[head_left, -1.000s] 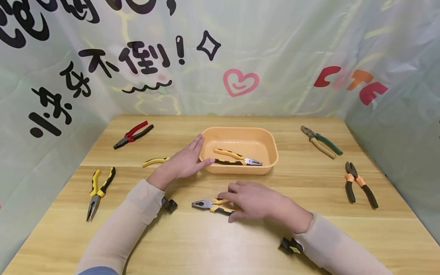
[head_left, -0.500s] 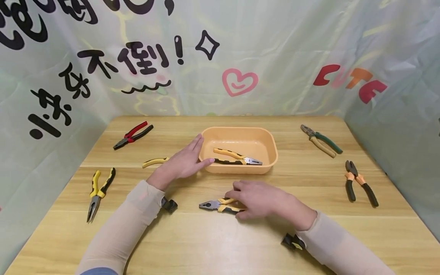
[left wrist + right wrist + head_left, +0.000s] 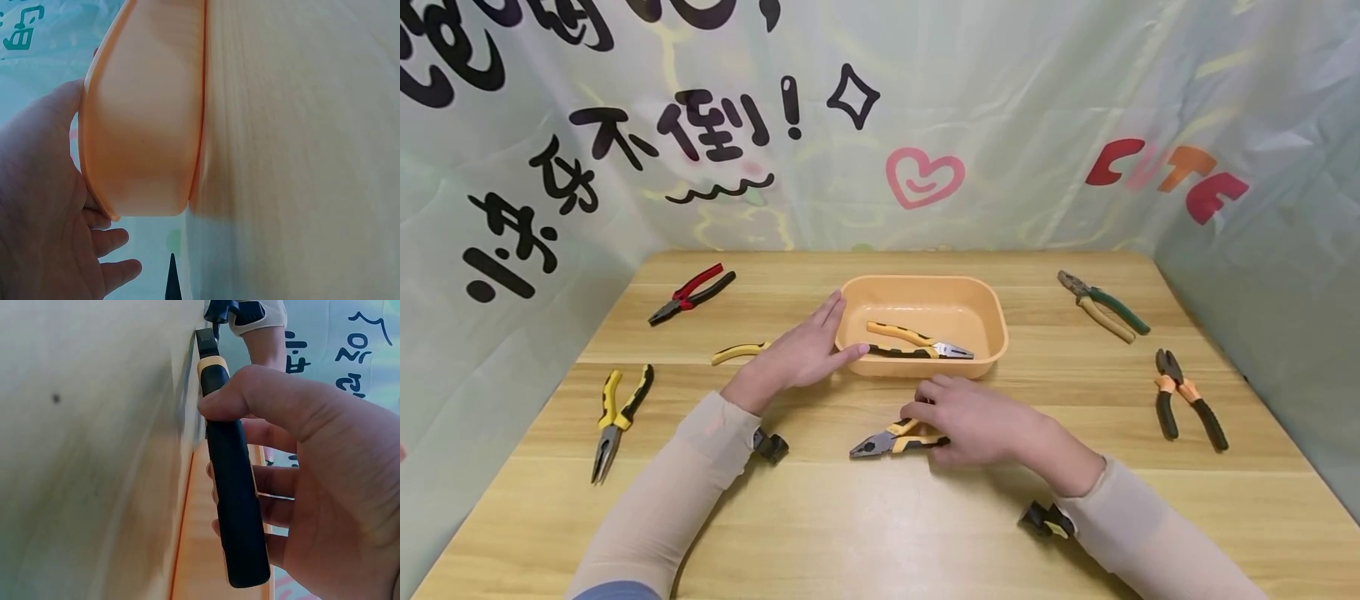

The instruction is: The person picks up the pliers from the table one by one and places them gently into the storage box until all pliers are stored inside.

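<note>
My right hand (image 3: 981, 421) grips combination pliers (image 3: 880, 444) with yellow-and-black handles in front of the bin, their grey jaws pointing left. In the right wrist view, thumb and fingers lie on either side of the black handle (image 3: 236, 506). My left hand (image 3: 797, 350) rests against the left end of an orange plastic bin (image 3: 917, 287), fingers extended, thumb at the front rim. The left wrist view shows the bin wall (image 3: 144, 125) beside this hand. Inside the bin lie other yellow-and-black pliers (image 3: 951, 351).
Red-and-black pliers (image 3: 685, 300) lie back left, yellow-and-black needle-nose pliers (image 3: 612, 425) front left. A yellow handle (image 3: 737, 353) shows behind my left wrist. On the right are green-and-beige pliers (image 3: 1101, 308) and orange-and-black pliers (image 3: 1180, 392). A printed curtain (image 3: 1000, 100) stands behind the table.
My right hand and the pliers in it have shifted to the right and slightly back toward the bin, the pliers turning a little. My left hand and the bin stay in place.
</note>
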